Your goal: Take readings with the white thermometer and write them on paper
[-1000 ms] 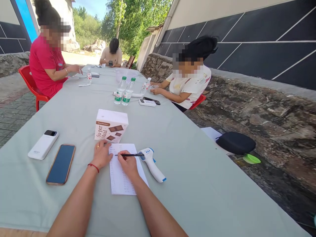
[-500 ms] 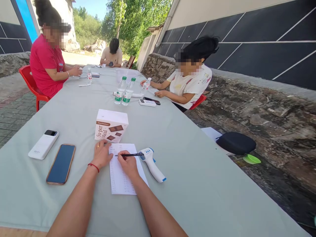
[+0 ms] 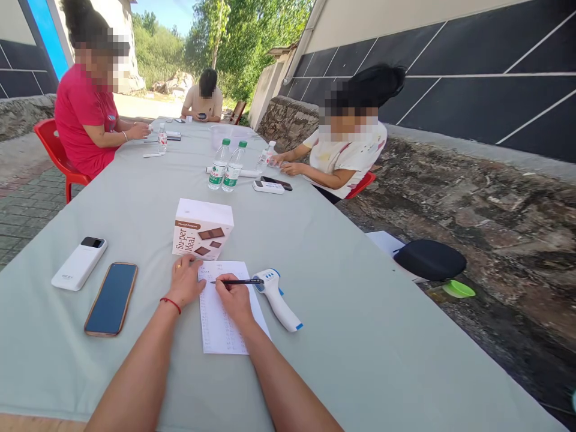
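Observation:
My right hand [image 3: 234, 300] grips a black pen [image 3: 237, 281], its tip on a white sheet of paper [image 3: 220, 327] covered with printed rows. My left hand [image 3: 186, 281] lies flat on the sheet's left edge, fingers spread, a red cord around its wrist. Just beyond the paper stands a white "Su-per Meal" box [image 3: 202, 228]. A white and blue infrared thermometer [image 3: 276, 298] lies to the right of my right hand.
A smartphone [image 3: 111, 298] and a white power bank [image 3: 79, 263] lie at the left on the pale green tablecloth [image 3: 351, 312]. Two water bottles [image 3: 226, 166] stand farther off. Three other people sit along the table. A black case [image 3: 429, 260] rests on the stone ledge at right.
My hands and the pen stay where they were. The person in the white shirt at the right has shifted their hands near a small bottle.

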Demonstrator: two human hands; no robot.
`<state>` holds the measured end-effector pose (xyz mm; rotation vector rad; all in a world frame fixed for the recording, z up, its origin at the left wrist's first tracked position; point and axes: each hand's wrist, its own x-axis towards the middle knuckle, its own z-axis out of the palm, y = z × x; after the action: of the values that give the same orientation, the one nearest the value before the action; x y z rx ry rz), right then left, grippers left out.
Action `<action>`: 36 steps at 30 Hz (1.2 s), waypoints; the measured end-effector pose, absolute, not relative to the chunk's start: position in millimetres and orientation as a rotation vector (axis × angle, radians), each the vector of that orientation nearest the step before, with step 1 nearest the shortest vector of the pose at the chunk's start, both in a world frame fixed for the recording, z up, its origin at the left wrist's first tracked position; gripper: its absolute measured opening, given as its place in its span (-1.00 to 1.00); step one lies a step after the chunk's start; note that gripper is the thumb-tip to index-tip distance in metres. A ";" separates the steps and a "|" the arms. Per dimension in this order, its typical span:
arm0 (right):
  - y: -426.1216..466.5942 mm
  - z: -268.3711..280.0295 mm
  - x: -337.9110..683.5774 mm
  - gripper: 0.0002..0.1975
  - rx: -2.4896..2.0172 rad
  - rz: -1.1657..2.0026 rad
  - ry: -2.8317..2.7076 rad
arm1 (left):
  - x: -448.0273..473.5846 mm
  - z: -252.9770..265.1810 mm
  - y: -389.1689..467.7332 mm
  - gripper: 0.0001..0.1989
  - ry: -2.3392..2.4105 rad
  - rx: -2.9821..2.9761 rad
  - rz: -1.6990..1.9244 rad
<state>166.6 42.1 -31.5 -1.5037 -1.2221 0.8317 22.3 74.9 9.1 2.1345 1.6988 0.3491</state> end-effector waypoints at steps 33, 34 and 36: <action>41.4 -31.5 167.3 -0.80 -1.514 0.814 -1.206 | 20.7 2.5 76.3 -0.48 1.688 2.140 0.402; 41.2 -32.1 167.7 -0.80 -1.516 0.812 -1.199 | 20.5 2.3 76.4 -0.48 1.691 2.136 0.400; 41.0 -33.3 168.4 -0.79 -1.518 0.814 -1.192 | 20.3 2.6 76.3 -0.48 1.691 2.132 0.398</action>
<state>168.4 41.0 -33.3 -1.5178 -1.1924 0.8138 20.3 76.3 2.6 2.1322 1.6912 0.3977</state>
